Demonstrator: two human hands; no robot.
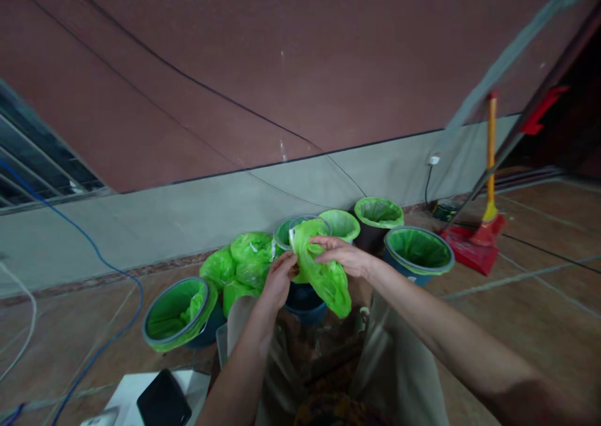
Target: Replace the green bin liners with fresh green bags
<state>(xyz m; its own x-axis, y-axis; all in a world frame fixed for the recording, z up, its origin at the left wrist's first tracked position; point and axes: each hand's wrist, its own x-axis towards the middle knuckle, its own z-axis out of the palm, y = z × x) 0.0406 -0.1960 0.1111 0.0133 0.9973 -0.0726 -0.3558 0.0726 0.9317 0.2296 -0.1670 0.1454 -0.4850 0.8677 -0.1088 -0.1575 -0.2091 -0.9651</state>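
Observation:
A crumpled bright green plastic bag (328, 285) hangs between my hands, in front of my knees. At its left edge, the fingers of my left hand (280, 276) are closed on the plastic. My right hand (345, 257) grips the bag's upper right side, thumb and fingers bent round it. Directly below the bag is a dark blue bucket (307, 307), its top partly hidden by the bag. Just behind, a bin with a pale green liner (345, 224) and a grey-rimmed bin (283, 232) stand close together.
Several bundled green bags (251, 257) lie left of my hands. Lined bins stand at the left (176, 313), right (419, 249) and back right (378, 213). A red dustpan (469, 251) and broom (491, 219) are further right. A black phone (164, 401) lies on a white surface; a blue cable (101, 260) crosses the left.

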